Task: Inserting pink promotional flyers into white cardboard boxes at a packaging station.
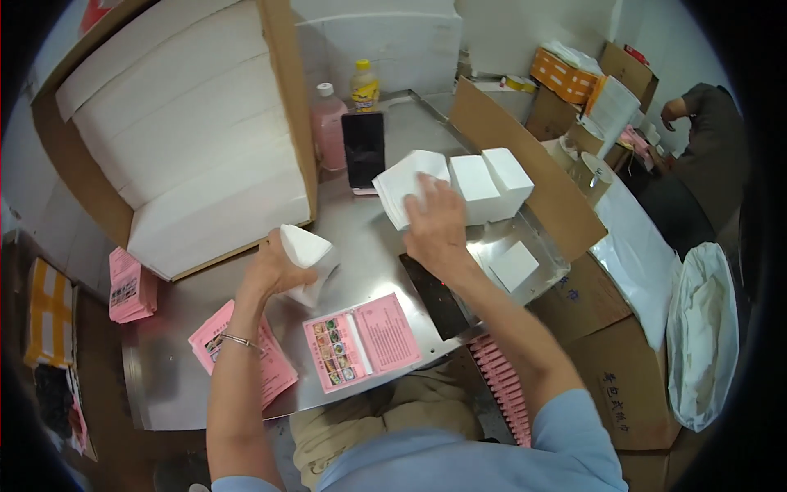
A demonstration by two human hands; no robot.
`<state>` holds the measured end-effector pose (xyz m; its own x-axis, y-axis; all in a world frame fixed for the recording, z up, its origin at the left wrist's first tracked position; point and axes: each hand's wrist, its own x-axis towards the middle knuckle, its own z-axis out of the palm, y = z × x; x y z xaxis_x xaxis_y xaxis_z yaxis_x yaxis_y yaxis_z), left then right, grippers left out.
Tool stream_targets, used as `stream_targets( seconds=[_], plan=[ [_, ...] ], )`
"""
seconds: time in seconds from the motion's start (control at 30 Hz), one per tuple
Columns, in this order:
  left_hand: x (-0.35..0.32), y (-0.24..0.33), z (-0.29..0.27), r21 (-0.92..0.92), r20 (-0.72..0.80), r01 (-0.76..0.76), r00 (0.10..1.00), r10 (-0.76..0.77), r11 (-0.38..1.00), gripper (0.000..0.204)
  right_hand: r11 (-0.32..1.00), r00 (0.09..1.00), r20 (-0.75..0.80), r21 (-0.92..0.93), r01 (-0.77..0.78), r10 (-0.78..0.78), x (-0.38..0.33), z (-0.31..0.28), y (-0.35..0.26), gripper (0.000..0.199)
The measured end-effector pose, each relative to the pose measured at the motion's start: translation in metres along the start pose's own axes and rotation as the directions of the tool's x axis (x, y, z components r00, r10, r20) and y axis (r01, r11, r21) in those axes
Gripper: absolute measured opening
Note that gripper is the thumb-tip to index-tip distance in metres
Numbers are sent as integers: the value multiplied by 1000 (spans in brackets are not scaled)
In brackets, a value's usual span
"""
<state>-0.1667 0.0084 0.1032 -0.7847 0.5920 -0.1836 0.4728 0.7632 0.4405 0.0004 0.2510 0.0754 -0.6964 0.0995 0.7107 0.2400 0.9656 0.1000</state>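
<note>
My left hand [272, 272] is closed round a stack of white folded paper napkins [307, 248], held tilted over the metal tabletop. Farther right, my right hand [436, 215] presses bent fingers against another white napkin stack [402, 182], which leans askew; its underside is hidden. Two upright white stacks [476, 177] stand beside that one. Between my forearms and near the front edge lies a pink printed sheet [392, 330] with a narrow white strip across its middle. A pile of pink printed sheets [277, 369] is partly covered by my left forearm.
A large open carton [288, 107] packed with white napkins stands at left. Behind are a black phone [364, 152], a pink bottle [329, 123] and a yellow bottle [365, 84]. A cardboard flap [525, 164] rises at right. Another person [709, 148] sits far right.
</note>
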Motion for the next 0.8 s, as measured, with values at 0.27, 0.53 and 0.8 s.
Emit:
stream_targets(
  seconds=[0.27,0.53,0.8],
  plan=[
    [42,37,23,-831,210,69,958,196,552,80,931,871,-400,-101,-351,285,-11,-37,90,37],
    [95,111,90,-909,184,115,973,137,401,53,152,465,351,642,-752,813,-69,-40,136,47],
    [165,172,118,-909,15,-114,952,305,401,49,197,455,132,771,-606,881,-120,-65,107,42]
  ],
)
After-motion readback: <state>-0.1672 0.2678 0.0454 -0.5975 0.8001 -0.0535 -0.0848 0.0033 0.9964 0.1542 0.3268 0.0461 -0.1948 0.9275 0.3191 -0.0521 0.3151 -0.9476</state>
